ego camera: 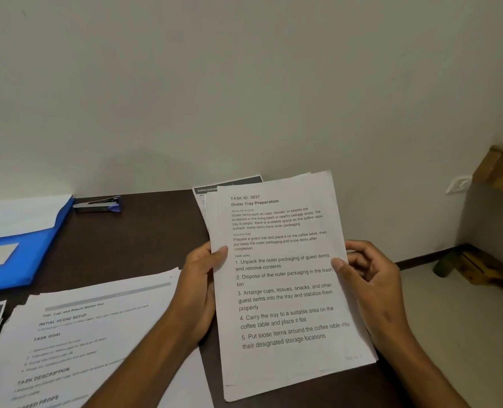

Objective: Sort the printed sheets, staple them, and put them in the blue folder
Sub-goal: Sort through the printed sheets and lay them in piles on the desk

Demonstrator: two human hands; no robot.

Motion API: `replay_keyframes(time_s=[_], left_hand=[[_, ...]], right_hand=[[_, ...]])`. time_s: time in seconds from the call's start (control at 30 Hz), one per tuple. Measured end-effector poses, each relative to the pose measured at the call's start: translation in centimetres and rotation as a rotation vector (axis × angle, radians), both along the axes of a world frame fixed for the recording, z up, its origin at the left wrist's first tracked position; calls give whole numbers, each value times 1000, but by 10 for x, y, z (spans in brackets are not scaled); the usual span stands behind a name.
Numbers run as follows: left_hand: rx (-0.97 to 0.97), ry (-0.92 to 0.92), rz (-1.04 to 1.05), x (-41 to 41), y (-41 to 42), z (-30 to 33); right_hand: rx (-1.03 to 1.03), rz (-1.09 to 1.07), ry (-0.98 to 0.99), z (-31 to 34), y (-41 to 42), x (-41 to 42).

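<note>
Standing against a pale wall, the dark surface carries blue folder and stapler. Left hand and right hand grip the printed sheets by their side edges, raised above it.

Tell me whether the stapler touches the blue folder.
Apart. The head view shows dark table between the stapler and the blue folder.

Single head-worn wide-angle view. Looks forward and slightly down from above a dark brown wooden table, close to it, facing a plain pale wall; floor visible at right.
</note>
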State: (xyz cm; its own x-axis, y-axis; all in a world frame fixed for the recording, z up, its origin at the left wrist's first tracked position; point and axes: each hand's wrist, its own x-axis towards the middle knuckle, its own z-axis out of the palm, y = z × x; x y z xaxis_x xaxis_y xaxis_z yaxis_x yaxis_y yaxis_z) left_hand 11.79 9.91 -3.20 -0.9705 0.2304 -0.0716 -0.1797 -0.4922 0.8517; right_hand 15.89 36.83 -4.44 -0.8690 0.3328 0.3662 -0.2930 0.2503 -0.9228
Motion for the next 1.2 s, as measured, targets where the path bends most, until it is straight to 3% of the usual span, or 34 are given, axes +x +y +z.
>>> replay_keyframes(time_s=[0.2,0.27,0.4,0.5,0.67,0.93,1.2], left_hand=[[38,-1,-3,1,-1,2],[67,-18,-4,2,1,3],[84,-26,-9,3,1,6],[85,-28,-13,3,0,6],[107,-22,-26,5,0,7],[109,-22,-48,6,0,8],[89,4,-46,5,2,7]], right_hand=[[5,-52,-31,2,3,1],[-74,-274,11,0,17,-4],[-391,-915,44,-2,58,-8],[-479,-1037,-11,-10,75,-6],[-412,-873,-12,-9,68,-9],[-389,-99,-88,10,31,1],[-287,70,-88,13,16,5]])
